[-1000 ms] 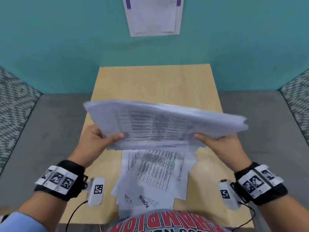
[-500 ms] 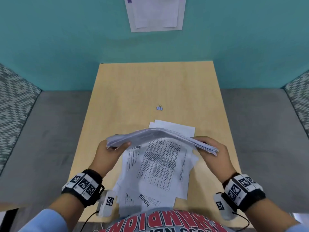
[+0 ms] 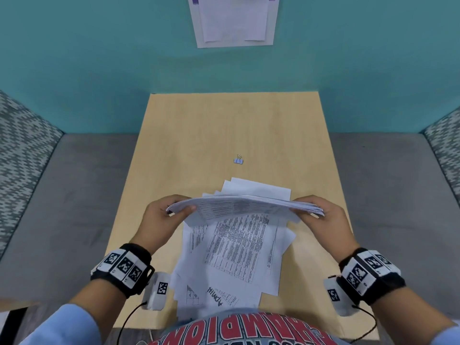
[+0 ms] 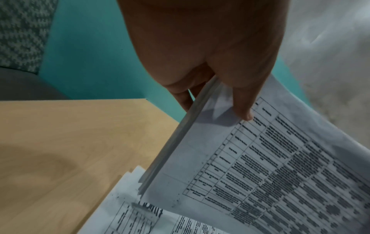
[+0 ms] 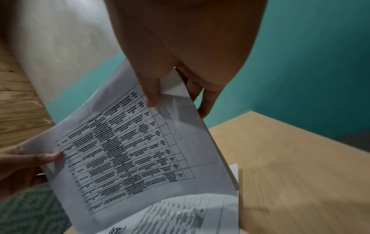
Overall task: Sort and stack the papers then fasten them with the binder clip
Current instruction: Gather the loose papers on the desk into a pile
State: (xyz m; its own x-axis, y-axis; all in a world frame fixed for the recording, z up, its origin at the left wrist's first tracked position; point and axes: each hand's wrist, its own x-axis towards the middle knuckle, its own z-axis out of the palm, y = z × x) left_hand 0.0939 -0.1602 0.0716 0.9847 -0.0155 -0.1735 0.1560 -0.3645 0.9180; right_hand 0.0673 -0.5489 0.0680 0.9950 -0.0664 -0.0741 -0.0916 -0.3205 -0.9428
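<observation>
A stack of printed sheets (image 3: 245, 207) is held up on edge just above the table, bowed in the middle. My left hand (image 3: 171, 211) grips its left end, thumb on the printed face (image 4: 243, 114) and fingers behind. My right hand (image 3: 315, 211) grips the right end the same way, thumb on the page (image 5: 152, 98). More loose sheets (image 3: 236, 250) lie spread on the table under the stack, nearer my body. A small light-blue binder clip (image 3: 238, 160) sits alone on the wood beyond the papers, away from both hands.
The light wooden table (image 3: 189, 135) is narrow, with grey carpet (image 3: 82, 185) on both sides and a teal wall (image 3: 99, 58) behind. A paper notice (image 3: 234, 21) hangs on that wall.
Both hands have brought the stack down from chest height toward the table and closer together. The clip and the far loose sheets have come into sight behind it.
</observation>
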